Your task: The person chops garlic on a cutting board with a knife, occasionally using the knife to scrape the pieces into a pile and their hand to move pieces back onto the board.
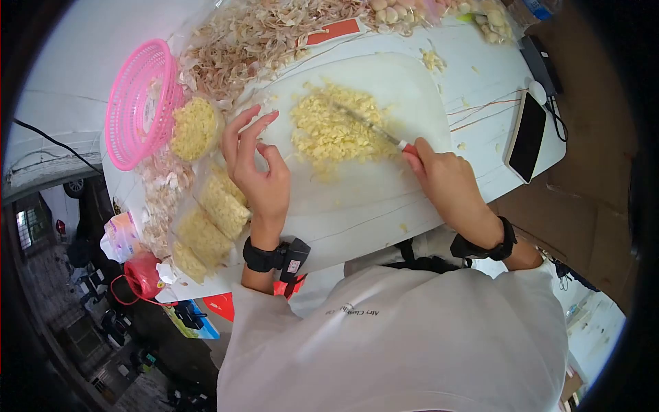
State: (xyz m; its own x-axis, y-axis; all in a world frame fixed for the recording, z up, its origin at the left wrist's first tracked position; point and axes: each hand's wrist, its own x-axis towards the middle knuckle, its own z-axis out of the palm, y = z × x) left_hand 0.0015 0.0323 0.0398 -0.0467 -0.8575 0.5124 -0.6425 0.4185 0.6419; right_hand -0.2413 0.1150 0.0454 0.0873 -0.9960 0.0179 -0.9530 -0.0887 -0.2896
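A heap of chopped garlic [336, 130] lies on a white cutting board [419, 96]. My right hand [449, 180] is closed around the red handle of a knife [374, 128], whose blade rests flat-angled over the garlic. At the left side of the heap, my left hand [257, 168] is raised with its fingers apart and curved, holding nothing. Just left of that hand are clear bags of chopped garlic [218, 206] and a rounder bag of chopped garlic [194, 128].
A pink plastic basket [141, 103] leans at the left. Garlic skins [240, 44] are piled at the back, near bags of whole garlic cloves [398, 12]. A phone [527, 137] lies by the right table edge with a cable. A red bag [142, 275] sits at the lower left.
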